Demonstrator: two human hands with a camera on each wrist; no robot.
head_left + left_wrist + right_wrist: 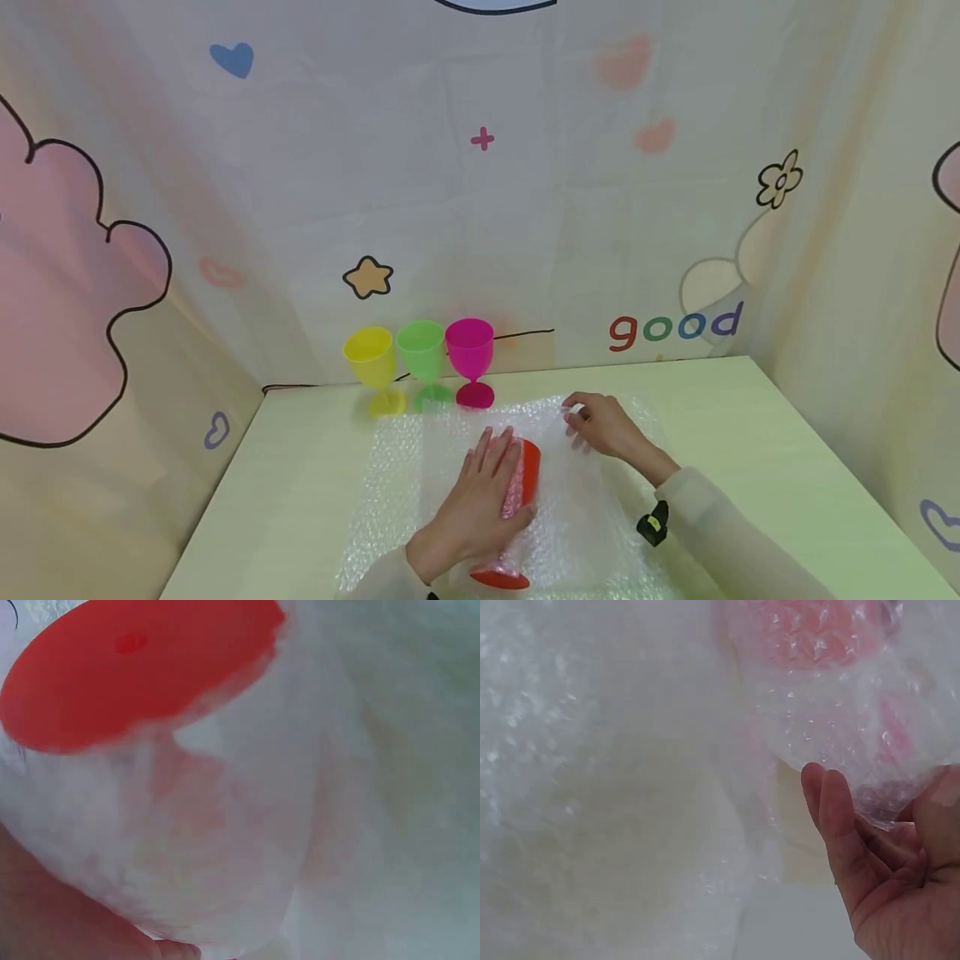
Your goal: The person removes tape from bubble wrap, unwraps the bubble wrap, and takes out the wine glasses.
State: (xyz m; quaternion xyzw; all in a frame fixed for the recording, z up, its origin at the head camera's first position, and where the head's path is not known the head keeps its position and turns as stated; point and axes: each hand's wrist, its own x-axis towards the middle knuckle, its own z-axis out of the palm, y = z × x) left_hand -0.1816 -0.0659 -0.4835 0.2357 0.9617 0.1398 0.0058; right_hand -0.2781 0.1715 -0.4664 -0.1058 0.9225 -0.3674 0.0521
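A red plastic goblet (531,468) lies on its side on a sheet of bubble wrap (573,533), its foot toward the person. Part of the wrap is folded over it. My left hand (478,508) presses flat on the covered goblet, fingers straight, thumb along its right side. In the left wrist view the goblet's round red foot (142,682) sticks out of the wrap. At the sheet's far right, my right hand (606,427) pinches an edge of the bubble wrap (832,735) between thumb and fingers; the goblet's bowl shows blurred through the bubbles.
Behind the sheet stand three upright goblets: yellow (371,358), green (422,352) and magenta (470,350). They are close to the printed curtain (420,208) at the back edge of the pale table (262,500). A small black device (653,523) hangs at the right wrist.
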